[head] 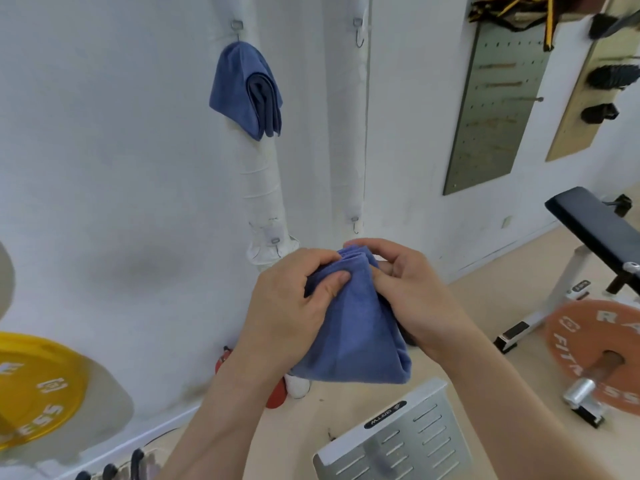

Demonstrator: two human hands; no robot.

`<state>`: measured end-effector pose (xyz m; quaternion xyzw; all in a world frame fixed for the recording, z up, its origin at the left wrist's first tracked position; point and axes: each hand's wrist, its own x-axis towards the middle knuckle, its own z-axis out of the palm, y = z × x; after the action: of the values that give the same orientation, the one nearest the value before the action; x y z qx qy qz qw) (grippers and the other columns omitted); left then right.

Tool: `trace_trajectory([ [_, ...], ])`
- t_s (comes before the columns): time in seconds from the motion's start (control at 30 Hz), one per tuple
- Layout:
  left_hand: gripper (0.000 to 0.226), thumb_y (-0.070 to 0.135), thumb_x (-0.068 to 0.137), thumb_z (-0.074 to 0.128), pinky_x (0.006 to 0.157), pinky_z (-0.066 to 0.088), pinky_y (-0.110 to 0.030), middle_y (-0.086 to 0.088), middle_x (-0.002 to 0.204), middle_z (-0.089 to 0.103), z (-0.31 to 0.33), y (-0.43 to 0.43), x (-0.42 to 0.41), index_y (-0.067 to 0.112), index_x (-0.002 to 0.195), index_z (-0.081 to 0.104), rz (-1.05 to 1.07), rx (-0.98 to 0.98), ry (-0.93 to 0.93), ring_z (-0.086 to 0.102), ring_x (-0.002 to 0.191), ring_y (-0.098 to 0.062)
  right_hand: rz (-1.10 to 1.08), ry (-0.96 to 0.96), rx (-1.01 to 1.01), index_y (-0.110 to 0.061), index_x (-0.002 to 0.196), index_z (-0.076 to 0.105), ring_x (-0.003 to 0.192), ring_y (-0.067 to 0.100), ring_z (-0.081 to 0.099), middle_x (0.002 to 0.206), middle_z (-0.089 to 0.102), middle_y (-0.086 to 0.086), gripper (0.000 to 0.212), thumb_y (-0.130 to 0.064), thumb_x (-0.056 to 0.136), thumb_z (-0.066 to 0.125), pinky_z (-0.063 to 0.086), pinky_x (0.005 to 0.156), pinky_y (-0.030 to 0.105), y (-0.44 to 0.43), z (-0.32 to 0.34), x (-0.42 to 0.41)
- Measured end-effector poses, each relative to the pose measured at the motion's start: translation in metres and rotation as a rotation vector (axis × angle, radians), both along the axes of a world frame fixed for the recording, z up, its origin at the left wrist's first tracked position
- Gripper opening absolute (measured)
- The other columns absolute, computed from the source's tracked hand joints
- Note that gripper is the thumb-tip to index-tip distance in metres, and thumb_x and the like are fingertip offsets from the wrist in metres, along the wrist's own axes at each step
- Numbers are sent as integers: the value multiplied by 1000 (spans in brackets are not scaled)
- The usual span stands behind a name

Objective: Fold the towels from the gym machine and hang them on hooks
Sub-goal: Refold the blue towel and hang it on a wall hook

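A folded blue towel (356, 337) hangs between both my hands at the middle of the view. My left hand (287, 306) grips its upper left part, thumb pressed on the front. My right hand (412, 296) pinches the bunched top edge from the right. Another folded blue towel (242, 88) hangs from a metal hook (237, 27) high on the white wall. A bare hook (359, 32) is to its right, and two more bare hooks, one (355, 224) and another (276, 244), sit lower, just above my hands.
A yellow weight plate (34, 386) is at the left, an orange plate on a bar (595, 344) at the right below a black bench pad (599, 223). A silver machine footplate (398, 441) lies below my hands. A pegboard (495, 109) hangs on the wall.
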<state>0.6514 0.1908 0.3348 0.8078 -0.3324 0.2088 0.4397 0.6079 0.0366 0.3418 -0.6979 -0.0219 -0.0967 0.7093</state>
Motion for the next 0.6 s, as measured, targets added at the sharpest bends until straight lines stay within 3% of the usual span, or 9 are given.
trace_trajectory([
  [0.07, 10, 25, 85, 63, 80, 36, -5, 15, 96, 60, 1, -3, 10, 24, 94, 67, 23, 10, -34, 56, 93, 1, 44, -4, -71, -24, 114, 61, 73, 11, 70, 82, 75, 5, 24, -10, 95, 55, 53, 67, 22, -4, 6, 6],
  [0.13, 6, 22, 85, 63, 82, 35, -4, 14, 104, 58, 4, -7, 19, 22, 92, 65, 1, -22, 11, 54, 99, 4, 61, -20, -132, -30, 117, 56, 65, 8, 64, 75, 72, 9, 32, -7, 95, 53, 49, 62, 19, -10, 9, 14],
  [0.27, 9, 11, 88, 63, 70, 43, -10, 13, 84, 65, 12, -24, 39, 20, 90, 60, -86, -15, 191, 61, 82, -2, 52, -64, -170, -39, 116, 48, 54, 11, 55, 59, 57, 10, 42, -4, 93, 51, 46, 54, 22, -28, 9, 35],
  [0.33, 12, 9, 86, 65, 69, 43, -10, 14, 80, 65, 13, -37, 51, 20, 86, 61, -46, -29, 185, 61, 78, -2, 87, -108, -178, -40, 112, 44, 60, 14, 60, 70, 66, 13, 37, -7, 95, 49, 50, 57, 26, -39, 8, 44],
  [0.4, 16, 6, 83, 68, 68, 42, -8, 16, 76, 66, 14, -49, 63, 21, 81, 64, 7, -101, 194, 62, 76, 0, 126, -163, -214, -39, 104, 44, 73, 14, 66, 92, 70, 0, 30, -11, 97, 48, 53, 65, 25, -53, 5, 56],
  [0.5, 21, 1, 80, 69, 67, 44, -7, 15, 75, 68, 15, -67, 84, 22, 78, 65, 110, -247, 233, 62, 72, 3, 126, -211, -376, -36, 92, 51, 74, 3, 58, 89, 61, -16, 4, -34, 94, 53, 44, 64, 17, -78, -2, 75],
  [0.57, 20, -2, 81, 67, 65, 46, -9, 11, 73, 69, 16, -80, 98, 18, 79, 65, 142, -348, 279, 63, 69, 1, 115, -224, -570, -35, 92, 54, 78, 4, 56, 89, 59, -15, 24, -56, 80, 58, 42, 66, 15, -97, -9, 91],
  [0.6, 19, -3, 83, 66, 65, 48, -11, 8, 72, 69, 15, -87, 104, 16, 80, 64, 144, -398, 302, 64, 69, -2, 101, -223, -641, -38, 90, 54, 80, 3, 56, 89, 59, -17, 26, -58, 75, 62, 42, 67, 13, -104, -13, 100],
])
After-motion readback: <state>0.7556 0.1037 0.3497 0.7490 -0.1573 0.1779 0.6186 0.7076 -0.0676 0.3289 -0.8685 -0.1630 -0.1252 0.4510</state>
